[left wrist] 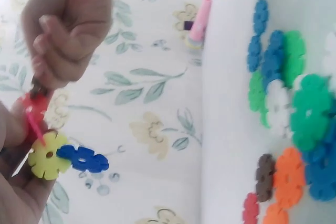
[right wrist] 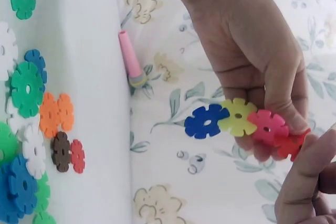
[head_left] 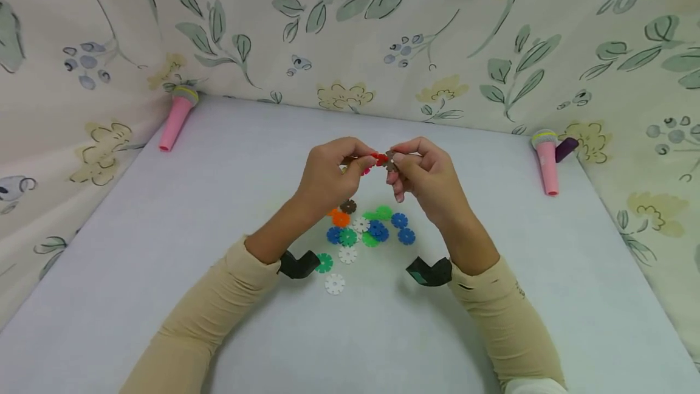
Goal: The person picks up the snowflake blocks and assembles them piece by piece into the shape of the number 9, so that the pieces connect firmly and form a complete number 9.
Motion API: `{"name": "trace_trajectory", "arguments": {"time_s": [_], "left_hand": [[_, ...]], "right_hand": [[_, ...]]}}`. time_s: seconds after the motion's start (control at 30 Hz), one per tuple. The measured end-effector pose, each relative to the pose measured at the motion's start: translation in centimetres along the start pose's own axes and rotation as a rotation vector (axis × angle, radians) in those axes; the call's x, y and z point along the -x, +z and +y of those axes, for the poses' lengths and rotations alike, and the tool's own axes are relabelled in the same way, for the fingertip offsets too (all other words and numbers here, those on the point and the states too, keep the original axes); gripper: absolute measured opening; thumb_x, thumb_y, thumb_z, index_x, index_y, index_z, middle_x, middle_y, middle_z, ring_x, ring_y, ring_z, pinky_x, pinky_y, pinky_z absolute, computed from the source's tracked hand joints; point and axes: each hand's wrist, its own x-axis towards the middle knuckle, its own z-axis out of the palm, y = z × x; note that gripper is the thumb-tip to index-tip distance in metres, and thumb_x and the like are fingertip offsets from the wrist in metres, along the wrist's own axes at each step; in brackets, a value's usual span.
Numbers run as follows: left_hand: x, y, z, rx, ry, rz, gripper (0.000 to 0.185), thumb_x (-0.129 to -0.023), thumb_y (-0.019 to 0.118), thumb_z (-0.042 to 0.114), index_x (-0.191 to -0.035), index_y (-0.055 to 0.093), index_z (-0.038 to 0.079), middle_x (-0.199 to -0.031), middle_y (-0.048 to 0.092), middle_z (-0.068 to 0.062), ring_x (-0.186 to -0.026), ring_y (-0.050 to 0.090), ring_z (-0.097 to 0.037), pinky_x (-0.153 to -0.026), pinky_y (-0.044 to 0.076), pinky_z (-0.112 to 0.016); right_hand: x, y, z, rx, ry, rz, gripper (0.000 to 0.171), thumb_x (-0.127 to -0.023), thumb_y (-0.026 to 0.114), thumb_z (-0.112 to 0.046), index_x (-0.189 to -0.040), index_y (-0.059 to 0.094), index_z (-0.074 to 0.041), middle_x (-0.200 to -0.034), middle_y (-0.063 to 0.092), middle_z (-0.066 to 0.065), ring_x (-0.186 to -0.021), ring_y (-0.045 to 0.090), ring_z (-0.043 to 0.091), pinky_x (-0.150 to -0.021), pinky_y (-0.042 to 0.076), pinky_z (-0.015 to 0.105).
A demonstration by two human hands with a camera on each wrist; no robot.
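My left hand point(head_left: 330, 176) pinches a short chain of notched plastic snowflake discs above the table. In the right wrist view the chain runs from a dark blue disc point(right wrist: 206, 121) through a yellow disc point(right wrist: 231, 121) and a pink disc point(right wrist: 268, 129) to a red disc point(right wrist: 287, 146). Between thumb and fingers, my right hand point(head_left: 434, 178) grips a brown disc point(head_left: 391, 164), held against the red end. Whether their notches interlock is hard to tell, as fingertips cover part of the joint. Below both hands lie loose discs, among them a white disc point(head_left: 335, 284) and an orange disc point(head_left: 341, 219).
A pink toy microphone point(head_left: 176, 119) lies at the table's back left, and another pink microphone point(head_left: 547, 163) at the right beside a dark purple object point(head_left: 566, 149). Floral cloth point(head_left: 350, 35) hangs behind the white table point(head_left: 137, 230). Black wrist mounts point(head_left: 430, 272) jut inward from both sleeves.
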Motion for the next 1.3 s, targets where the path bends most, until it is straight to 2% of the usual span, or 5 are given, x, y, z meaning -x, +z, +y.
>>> {"name": "trace_trajectory", "arguments": {"time_s": [0.23,0.47,0.83,1.1,1.3], "left_hand": [[-0.1,0.0,-0.5,0.018,0.002,0.001,0.005,-0.095,0.067,0.002,-0.098,0.067,-0.002,-0.088,0.067,-0.006,-0.078,0.062,-0.016,-0.077,0.056,-0.028],[-0.8,-2.1,-0.1,0.277,-0.187,-0.119,0.014,-0.105,0.048,0.007,-0.114,0.053,-0.003,-0.101,0.06,-0.013,-0.088,0.059,-0.025,-0.077,0.053,-0.029],[-1.1,-3.3,0.1,0.312,-0.382,-0.223,0.031,-0.104,0.054,0.025,-0.129,0.058,0.007,-0.102,0.058,-0.008,-0.087,0.054,-0.025,-0.068,0.049,-0.031],[-1.2,-3.2,0.1,0.224,-0.335,-0.317,0.035,-0.094,0.071,0.032,-0.124,0.067,0.015,-0.116,0.063,0.004,-0.099,0.058,-0.019,-0.08,0.053,-0.039],[-1.1,-3.2,0.1,0.211,-0.347,-0.334,0.034,-0.093,0.072,0.031,-0.123,0.068,0.015,-0.116,0.062,0.004,-0.1,0.058,-0.019,-0.08,0.054,-0.039]], "right_hand": [[-0.1,0.8,0.4,-0.043,-0.003,0.021,0.011,-0.104,0.052,-0.005,-0.114,0.053,-0.001,-0.076,0.066,0.007,-0.059,0.06,0.016,-0.06,0.056,0.026],[-0.6,0.7,1.0,-0.006,-0.077,-0.079,0.021,-0.106,0.051,-0.022,-0.12,0.053,-0.006,-0.086,0.068,0.014,-0.066,0.065,0.024,-0.061,0.057,0.031],[-1.6,2.2,6.0,0.945,-0.057,-0.402,0.016,-0.096,0.066,-0.01,-0.109,0.074,-0.005,-0.097,0.067,0.003,-0.086,0.059,0.021,-0.075,0.052,0.031],[-1.1,2.8,7.9,1.131,-0.151,-0.644,0.028,-0.096,0.068,-0.01,-0.124,0.071,-0.008,-0.102,0.063,0.009,-0.092,0.054,0.021,-0.077,0.051,0.027],[-1.1,2.8,7.7,1.163,-0.086,-0.628,0.022,-0.092,0.073,-0.01,-0.114,0.073,-0.009,-0.097,0.062,0.005,-0.087,0.054,0.019,-0.075,0.051,0.027]]}}
